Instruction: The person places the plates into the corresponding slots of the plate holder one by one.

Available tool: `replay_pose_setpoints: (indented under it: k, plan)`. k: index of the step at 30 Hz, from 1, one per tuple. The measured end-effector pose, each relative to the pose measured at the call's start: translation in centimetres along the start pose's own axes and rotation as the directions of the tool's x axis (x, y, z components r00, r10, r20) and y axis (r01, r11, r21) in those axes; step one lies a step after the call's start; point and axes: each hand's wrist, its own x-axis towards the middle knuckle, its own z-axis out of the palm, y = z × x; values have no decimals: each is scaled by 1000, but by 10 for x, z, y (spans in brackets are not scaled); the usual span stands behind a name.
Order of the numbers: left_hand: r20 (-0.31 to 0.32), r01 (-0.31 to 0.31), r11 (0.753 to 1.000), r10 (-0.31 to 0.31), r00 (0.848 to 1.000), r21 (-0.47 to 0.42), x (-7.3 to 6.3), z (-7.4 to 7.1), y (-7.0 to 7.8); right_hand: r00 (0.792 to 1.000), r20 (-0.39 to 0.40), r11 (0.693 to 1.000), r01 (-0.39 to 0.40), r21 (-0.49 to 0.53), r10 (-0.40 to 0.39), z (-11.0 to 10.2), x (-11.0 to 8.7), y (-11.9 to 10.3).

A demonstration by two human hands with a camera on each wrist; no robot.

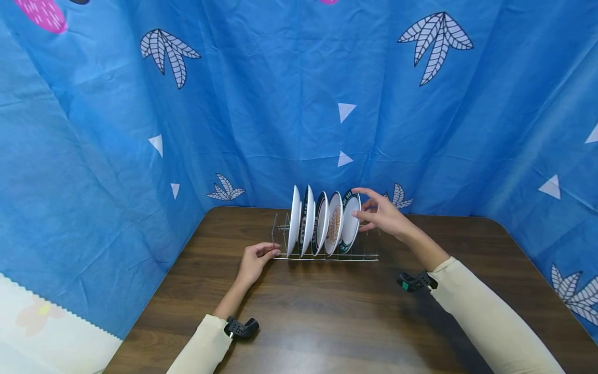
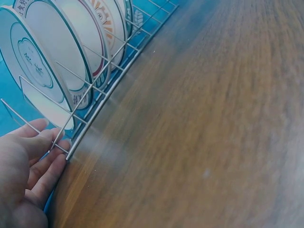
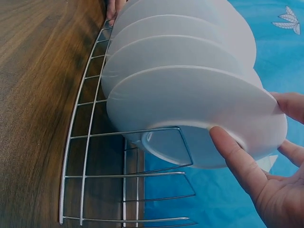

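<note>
A wire dish rack point(image 1: 327, 259) stands on the table, with several white plates upright in it, side by side. My left hand point(image 1: 254, 262) grips the rack's left end; in the left wrist view the thumb and fingers point(image 2: 42, 161) close around its corner wires. At the right of the row, a plate with a dark green lettered rim point(image 1: 349, 221) leans slightly to the right. My right hand point(image 1: 380, 214) holds this plate by its edge. In the right wrist view the thumb point(image 3: 232, 152) lies on the plate's plain white underside point(image 3: 190, 95), and a finger touches the rim.
Rack slots point(image 3: 156, 175) to the right of the held plate show bare wire. The brown wooden table point(image 1: 327, 311) extends in front of the rack. A blue patterned curtain point(image 1: 299, 104) hangs close behind and along both sides.
</note>
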Motion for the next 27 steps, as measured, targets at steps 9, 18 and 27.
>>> replay_pose_setpoints:
  k: [9,18,27]
  plan:
    - [22,26,1000,-26,999,7,0,0,11,1000,-18,1000,-7,27,7,5,2,6]
    - [19,11,1000,-11,1000,-1,-3,1,28,998,-55,1000,-3,-6,3,10,-1,8]
    - [-16,36,999,-35,999,20,1,1,3,991,-127,992,18,-128,-34,16,-9,19]
